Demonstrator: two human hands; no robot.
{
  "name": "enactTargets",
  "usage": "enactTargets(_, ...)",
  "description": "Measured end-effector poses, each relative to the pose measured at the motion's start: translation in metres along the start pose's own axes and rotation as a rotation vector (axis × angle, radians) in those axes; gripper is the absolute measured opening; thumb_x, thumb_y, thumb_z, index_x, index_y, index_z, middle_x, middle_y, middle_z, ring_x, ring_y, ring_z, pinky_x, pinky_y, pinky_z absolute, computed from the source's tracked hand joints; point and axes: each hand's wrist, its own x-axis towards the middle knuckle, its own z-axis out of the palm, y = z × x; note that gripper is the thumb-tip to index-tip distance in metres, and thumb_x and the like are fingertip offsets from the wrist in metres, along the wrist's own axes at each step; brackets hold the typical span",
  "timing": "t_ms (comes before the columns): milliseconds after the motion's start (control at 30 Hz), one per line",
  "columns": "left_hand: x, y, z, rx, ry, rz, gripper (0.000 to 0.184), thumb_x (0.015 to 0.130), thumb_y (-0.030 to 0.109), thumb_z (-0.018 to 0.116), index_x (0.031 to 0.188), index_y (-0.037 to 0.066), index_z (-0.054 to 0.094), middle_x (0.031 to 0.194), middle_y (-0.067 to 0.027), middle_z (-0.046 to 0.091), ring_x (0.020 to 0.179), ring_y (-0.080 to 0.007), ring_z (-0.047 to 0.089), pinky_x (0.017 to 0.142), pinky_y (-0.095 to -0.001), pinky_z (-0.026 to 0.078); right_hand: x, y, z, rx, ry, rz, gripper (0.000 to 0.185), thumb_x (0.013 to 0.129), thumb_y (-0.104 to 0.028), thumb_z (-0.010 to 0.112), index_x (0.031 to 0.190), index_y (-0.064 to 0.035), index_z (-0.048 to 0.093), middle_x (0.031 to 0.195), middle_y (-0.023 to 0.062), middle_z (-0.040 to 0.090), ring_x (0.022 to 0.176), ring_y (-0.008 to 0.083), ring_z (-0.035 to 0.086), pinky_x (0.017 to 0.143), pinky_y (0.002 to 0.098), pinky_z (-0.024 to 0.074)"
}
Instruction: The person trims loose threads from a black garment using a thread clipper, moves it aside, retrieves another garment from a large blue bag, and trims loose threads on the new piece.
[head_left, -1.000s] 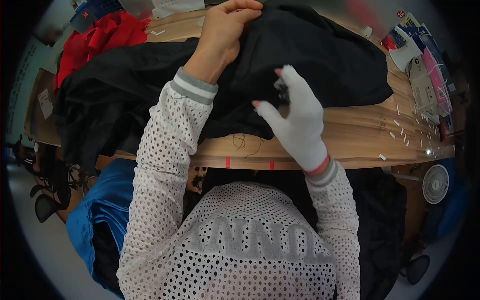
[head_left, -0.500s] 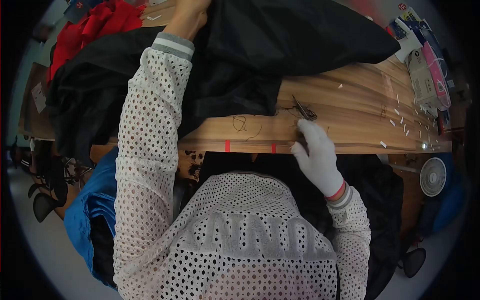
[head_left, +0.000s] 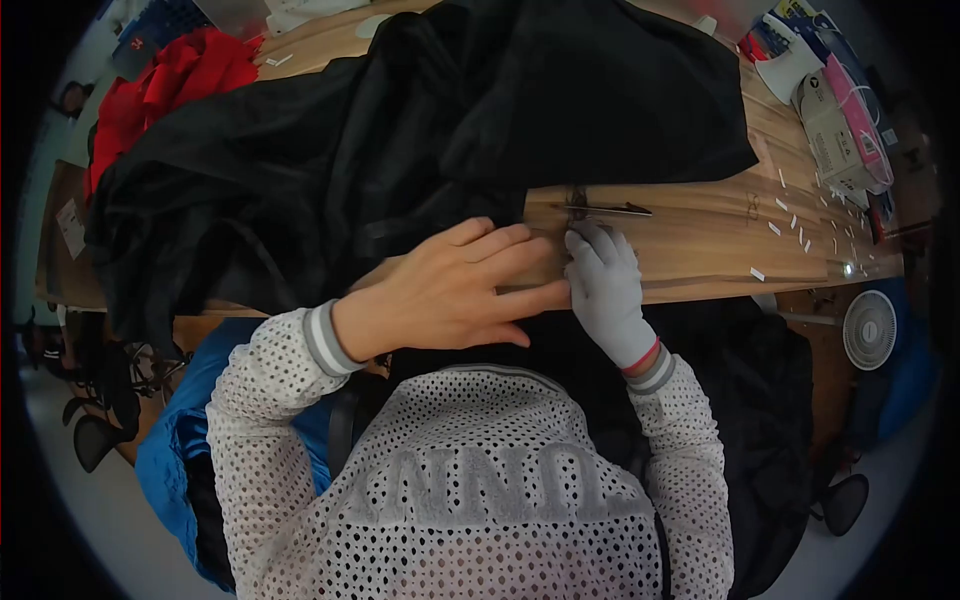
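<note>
While my bare left hand (head_left: 455, 290) spreads its fingers, released, near the front edge of the table (head_left: 700, 275), my gloved right hand (head_left: 608, 285) curls just beside it; whether it grips anything I cannot tell. Beyond lies a dark pointed tool (head_left: 630, 210), then black cloth (head_left: 400, 150) across centre and left. Open wood runs right to white scraps (head_left: 775, 229). A box (head_left: 832, 140), upper right, and a blue basket (head_left: 165, 38), upper left, show no clear contents.

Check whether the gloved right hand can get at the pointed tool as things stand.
Likely yes: the right hand is close by, and the black cloth leaves the pointed tool uncovered.
</note>
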Motion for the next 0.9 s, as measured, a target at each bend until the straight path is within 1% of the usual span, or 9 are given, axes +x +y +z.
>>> enactTargets(167,-0.018,-0.078,0.031,0.131,-0.179,-0.263,0.057,0.086,0.057,0.054,0.12,0.012,0.064,0.132,-0.014,0.052,0.12,-0.033,0.048,0.1,-0.0456,0.04,0.008,0.01,-0.016,0.396,-0.102,0.35,0.014,0.082,0.005,0.059,0.096,0.0011,0.06,0.092,0.0115,0.065,0.082,0.0261,0.061,0.076,0.0345,0.051)
enactTargets(233,-0.018,-0.104,0.037,0.182,-0.036,-0.242,0.056,0.085,0.053,0.057,0.12,0.01,0.063,0.127,-0.0134,0.056,0.12,-0.0345,0.048,0.099,-0.045,0.041,0.02,0.024,-0.024,0.946,0.017,0.6,0.008,0.089,0.004,0.056,0.095,0.0009,0.06,0.084,0.0064,0.063,0.076,0.0165,0.061,0.072,0.0276,0.0517)
enactTargets(267,-0.019,-0.12,0.041,0.227,0.016,-0.194,0.05,0.085,0.044,0.064,0.119,0.008,0.061,0.123,-0.0136,0.058,0.116,-0.0352,0.05,0.097,-0.0438,0.043,0.026,0.035,-0.033,1.215,0.082,0.61,0.008,0.092,0.001,0.056,0.099,-0.0006,0.059,0.087,0.0027,0.061,0.08,0.0098,0.059,0.075,0.0241,0.051)
enactTargets(367,-0.02,-0.162,0.05,0.117,0.096,-0.295,0.045,0.085,0.036,0.067,0.119,0.007,0.06,0.121,-0.0144,0.057,0.112,-0.0347,0.053,0.096,-0.0421,0.045,0.052,0.05,-0.059,1.781,0.281,0.464,0.013,0.091,0.001,0.056,0.103,-0.0036,0.055,0.095,0.0039,0.059,0.083,0.0118,0.06,0.08,0.0261,0.0514)
enactTargets(533,-0.008,-0.175,0.051,0.142,0.113,-0.438,0.036,0.085,0.027,0.067,0.115,0.007,0.061,0.117,-0.014,0.058,0.111,-0.033,0.054,0.094,-0.0398,0.045,0.044,0.022,-0.078,1.8,0.136,0.421,0.014,0.089,-0.001,0.058,0.102,-0.0045,0.054,0.098,0.0066,0.056,0.088,0.0151,0.06,0.081,0.0313,0.053)
enactTargets(700,-0.005,-0.16,0.049,0.34,0.116,-0.288,0.03,0.084,0.023,0.066,0.111,0.01,0.064,0.12,-0.012,0.056,0.116,-0.03,0.05,0.097,-0.0389,0.042,0.045,-0.029,-0.059,1.757,-0.324,0.138,0.027,0.074,0.008,0.054,0.099,-0.0001,0.06,0.088,0.0082,0.058,0.078,0.014,0.057,0.076,0.0287,0.0493)
enactTargets(800,-0.015,-0.16,0.05,0.326,-0.061,-0.422,0.032,0.081,0.022,0.069,0.111,0.011,0.064,0.123,-0.0128,0.054,0.12,-0.0306,0.049,0.1,-0.0396,0.041,0.061,-0.065,-0.019,1.313,-0.448,0.104,0.018,0.079,0.004,0.057,0.097,0.001,0.061,0.088,0.0098,0.06,0.077,0.0171,0.059,0.073,0.0292,0.0482)
enactTargets(833,-0.016,-0.156,0.044,0.333,-0.059,-0.431,0.032,0.081,0.022,0.069,0.111,0.011,0.064,0.123,-0.0128,0.054,0.12,-0.0306,0.049,0.1,-0.0396,0.041,0.065,-0.069,-0.007,1.045,-0.48,0.007,0.023,0.08,-0.003,0.064,0.101,0.0032,0.059,0.099,0.0146,0.06,0.087,0.0258,0.06,0.083,0.0334,0.0479)
enactTargets(900,-0.018,-0.138,0.036,0.349,0.099,-0.34,0.035,0.079,0.02,0.07,0.113,0.012,0.064,0.126,-0.0138,0.053,0.125,-0.0312,0.046,0.103,-0.0397,0.039,0.065,-0.082,0.004,0.689,-0.332,-0.189,0.031,0.077,-0.007,0.068,0.104,0.0024,0.057,0.108,0.0165,0.059,0.096,0.0286,0.058,0.088,0.0364,0.0464)
